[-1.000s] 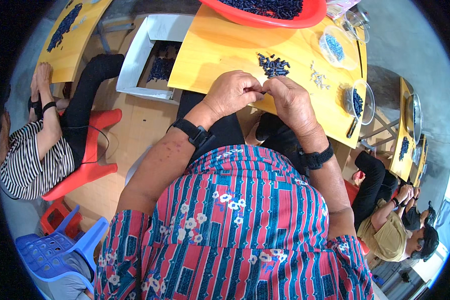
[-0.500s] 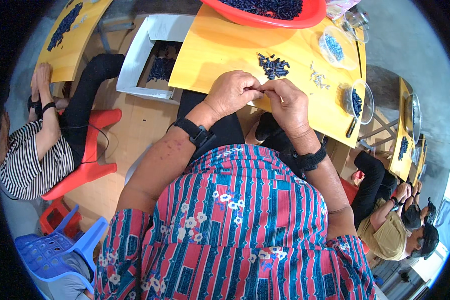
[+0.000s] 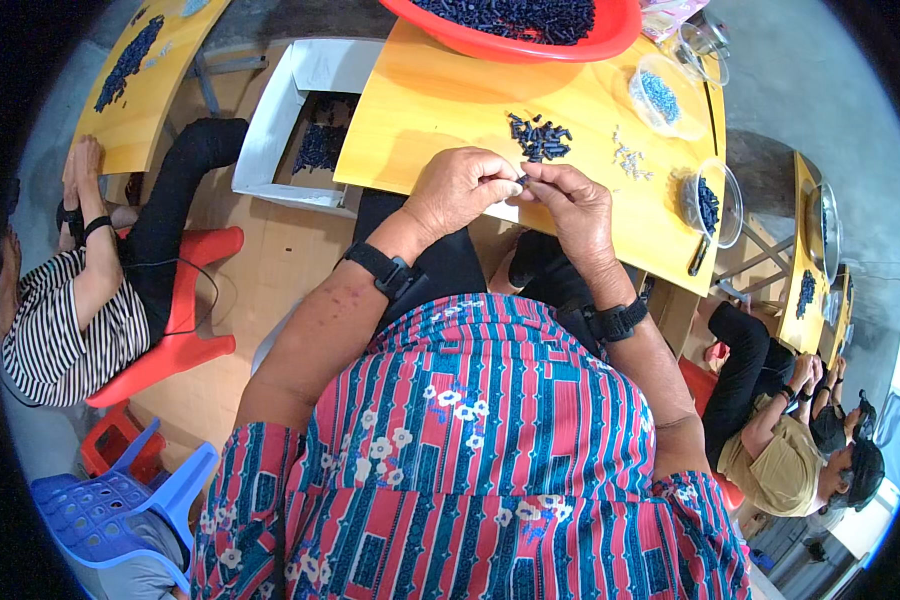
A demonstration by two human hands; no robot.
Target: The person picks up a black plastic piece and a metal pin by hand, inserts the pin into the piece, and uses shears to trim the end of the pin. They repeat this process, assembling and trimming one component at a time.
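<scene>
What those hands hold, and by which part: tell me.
The left hand and right hand meet at a small dark piece, pinched in their fingertips; which part each grips cannot be told.

Basin: smooth, glossy plastic. Table: smooth wood, faintly shiny. 2 tubs: clear, shiny plastic. Pieces: dull, plastic-looking. Box: matt cardboard. Shirt: matt cloth.

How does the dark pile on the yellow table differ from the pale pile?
Colour: the dark pile is blackish-blue; the pale pile is whitish-grey.
Pieces: the dark pile's look chunkier, the pale pile's slimmer.
Spread: the dark pile is denser, the pale pile sparser.
Both lie loose on the yellow table.
</scene>
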